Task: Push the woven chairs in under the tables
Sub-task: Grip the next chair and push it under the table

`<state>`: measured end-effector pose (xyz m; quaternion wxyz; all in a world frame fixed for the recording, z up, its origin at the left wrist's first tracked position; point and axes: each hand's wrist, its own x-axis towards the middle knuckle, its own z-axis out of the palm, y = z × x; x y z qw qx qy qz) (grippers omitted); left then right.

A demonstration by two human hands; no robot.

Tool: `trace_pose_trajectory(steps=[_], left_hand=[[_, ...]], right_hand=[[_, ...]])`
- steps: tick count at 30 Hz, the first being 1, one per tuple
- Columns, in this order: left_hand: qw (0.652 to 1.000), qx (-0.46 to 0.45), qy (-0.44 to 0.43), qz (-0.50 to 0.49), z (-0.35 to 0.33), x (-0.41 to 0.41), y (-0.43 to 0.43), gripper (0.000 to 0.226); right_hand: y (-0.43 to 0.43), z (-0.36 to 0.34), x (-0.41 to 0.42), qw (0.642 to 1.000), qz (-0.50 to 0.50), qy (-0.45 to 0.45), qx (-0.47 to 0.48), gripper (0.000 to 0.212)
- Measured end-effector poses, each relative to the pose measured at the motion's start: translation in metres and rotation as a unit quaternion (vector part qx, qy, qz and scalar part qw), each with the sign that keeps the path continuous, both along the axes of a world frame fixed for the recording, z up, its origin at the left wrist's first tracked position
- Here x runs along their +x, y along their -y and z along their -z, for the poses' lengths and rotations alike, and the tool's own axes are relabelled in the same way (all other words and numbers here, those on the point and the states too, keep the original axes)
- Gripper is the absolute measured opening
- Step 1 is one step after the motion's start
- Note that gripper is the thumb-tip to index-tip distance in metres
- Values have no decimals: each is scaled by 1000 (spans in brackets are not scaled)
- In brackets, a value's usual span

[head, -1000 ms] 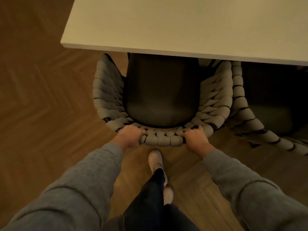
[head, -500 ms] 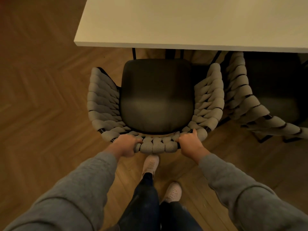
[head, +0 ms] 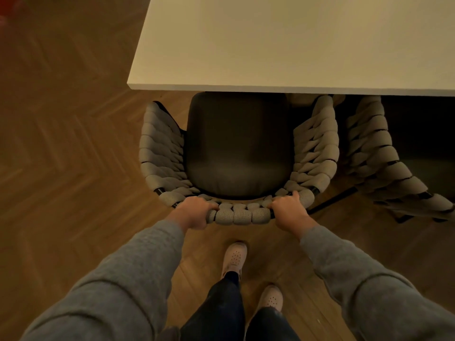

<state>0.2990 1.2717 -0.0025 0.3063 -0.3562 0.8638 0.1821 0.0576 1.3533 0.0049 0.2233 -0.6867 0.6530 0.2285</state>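
Observation:
A woven chair (head: 317,153) with thick grey rope arms and a dark seat cushion (head: 237,153) stands in front of me, facing the white table (head: 283,45). The front of its seat sits just under the table's near edge. My left hand (head: 193,212) grips the left part of the woven backrest rim, fingers curled over it. My right hand (head: 289,212) grips the right part of the same rim. A second woven chair (head: 384,168) stands to the right, partly under the table.
Herringbone wood floor (head: 61,168) lies open to the left of the chair and table corner. My two feet in light shoes (head: 234,259) stand just behind the chair. The second chair's dark legs (head: 334,200) reach close to the first chair's right side.
The chair came back out from under the table between the first two frames, showing its whole seat. Since then its front edge has gone back to the table's edge. Both hands keep their grip.

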Motion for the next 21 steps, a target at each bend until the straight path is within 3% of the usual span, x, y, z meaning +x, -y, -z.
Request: trace_pose_trajectory(steps=[21], left_hand=[[1000, -2, -3, 5, -6, -19, 32, 44]], right_hand=[[31, 17, -18, 1000, -1, -10, 23, 31]])
